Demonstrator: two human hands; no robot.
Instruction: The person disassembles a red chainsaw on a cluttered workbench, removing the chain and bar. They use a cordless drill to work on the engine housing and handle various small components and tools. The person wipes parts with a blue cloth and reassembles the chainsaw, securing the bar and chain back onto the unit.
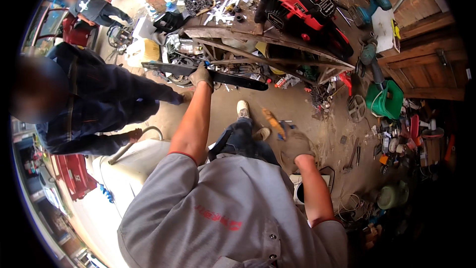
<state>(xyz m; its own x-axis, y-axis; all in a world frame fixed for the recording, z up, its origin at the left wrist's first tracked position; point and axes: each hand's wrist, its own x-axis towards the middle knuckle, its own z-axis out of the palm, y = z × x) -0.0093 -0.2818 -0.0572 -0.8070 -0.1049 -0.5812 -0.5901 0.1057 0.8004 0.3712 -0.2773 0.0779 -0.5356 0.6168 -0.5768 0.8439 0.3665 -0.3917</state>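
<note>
My left hand (202,77), in a grey work glove, grips a long flat black chainsaw guide bar (238,80) near its middle. The bar lies nearly level in front of me, its rounded end to the right. My right hand (296,146), gloved too, is lower and further right, closed around a hand tool (272,121) with yellow-orange and blue parts. Motion blurs that tool, so its exact kind cannot be made out. Beyond both hands, a red and black chainsaw (302,0) rests on the cluttered wooden workbench (218,32).
A person in dark blue workwear (99,94) stands close on my left; another person (96,7) is farther back. Cordless drills (364,15) lie at the bench's right. A green bucket (386,98), loose tools and parts cover the right floor. A white surface (134,164) is at my left.
</note>
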